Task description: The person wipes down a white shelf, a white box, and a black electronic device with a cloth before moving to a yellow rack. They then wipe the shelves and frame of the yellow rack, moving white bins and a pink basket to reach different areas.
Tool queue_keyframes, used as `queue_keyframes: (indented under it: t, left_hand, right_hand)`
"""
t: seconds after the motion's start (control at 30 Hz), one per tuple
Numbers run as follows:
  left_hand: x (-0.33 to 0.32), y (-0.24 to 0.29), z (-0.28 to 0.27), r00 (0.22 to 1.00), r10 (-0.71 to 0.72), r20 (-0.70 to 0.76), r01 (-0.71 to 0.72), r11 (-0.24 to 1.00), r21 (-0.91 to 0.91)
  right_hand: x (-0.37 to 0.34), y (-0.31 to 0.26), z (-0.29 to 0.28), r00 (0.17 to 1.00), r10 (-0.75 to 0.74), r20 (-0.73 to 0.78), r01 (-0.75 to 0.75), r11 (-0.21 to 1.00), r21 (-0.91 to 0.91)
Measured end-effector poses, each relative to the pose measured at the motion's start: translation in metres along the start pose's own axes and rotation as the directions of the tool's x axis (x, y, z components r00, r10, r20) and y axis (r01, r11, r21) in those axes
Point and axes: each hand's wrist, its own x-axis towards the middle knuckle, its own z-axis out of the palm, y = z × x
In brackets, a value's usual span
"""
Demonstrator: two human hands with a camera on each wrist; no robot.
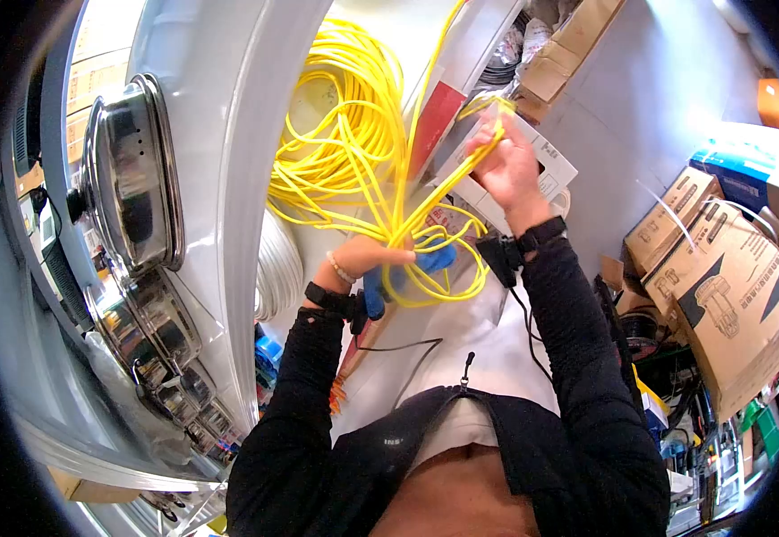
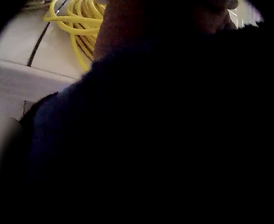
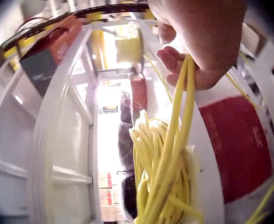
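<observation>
A big loose coil of yellow cable (image 1: 353, 116) lies on the white surface, with several strands running from it towards my hands. My left hand (image 1: 362, 257) grips a gathered bunch of these strands, and smaller loops hang just right of it. Something blue (image 1: 436, 259) shows beneath the loops by the fingers. Further right and forward, my right hand (image 1: 507, 161) holds strands drawn taut from the bunch. In the right wrist view, two yellow strands (image 3: 178, 121) pass into its curled fingers (image 3: 174, 58). The left wrist view is mostly dark, covered by a sleeve.
A white box (image 1: 555, 170) stands under my right hand, next to a red panel (image 1: 436, 121). A coil of white cable (image 1: 277, 268) sits below the yellow one. Shiny metal pans (image 1: 130, 179) line the left side; cardboard boxes (image 1: 720, 295) are stacked at the right.
</observation>
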Motion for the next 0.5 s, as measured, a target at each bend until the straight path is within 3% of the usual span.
queue_keyframes:
  t: [0.07,0.13,0.23,0.33,0.43,0.5]
  left_hand:
    - [-0.003,0.002,0.002,1.0,-0.009,-0.008,0.008,0.997,-0.081]
    - [0.0,-0.003,0.003,1.0,-0.008,0.008,0.009,0.983,-0.184]
    - [0.004,-0.026,-0.002,0.999,0.016,0.046,-0.001,0.948,-0.317]
    - [0.005,-0.032,-0.003,0.997,0.068,0.045,-0.048,0.939,-0.342]
    - [0.006,-0.028,-0.009,1.0,0.028,0.01,-0.025,0.977,-0.212]
    - [0.003,-0.014,-0.002,0.998,0.059,-0.001,-0.058,0.97,-0.237]
  right_hand:
    - [-0.017,-0.017,0.022,0.967,-0.255,-0.025,0.243,0.942,-0.232]
    - [-0.022,-0.033,0.04,0.918,-0.384,-0.095,0.32,0.863,-0.391]
    - [-0.003,-0.042,0.039,0.976,-0.214,-0.048,0.12,0.703,-0.701]
    - [0.028,-0.032,0.014,0.995,0.0,-0.098,-0.064,0.754,-0.654]
    - [0.029,-0.005,0.028,0.975,0.179,-0.13,-0.221,0.76,-0.611]
    - [0.034,0.008,0.035,0.975,0.224,0.008,-0.189,0.841,-0.508]
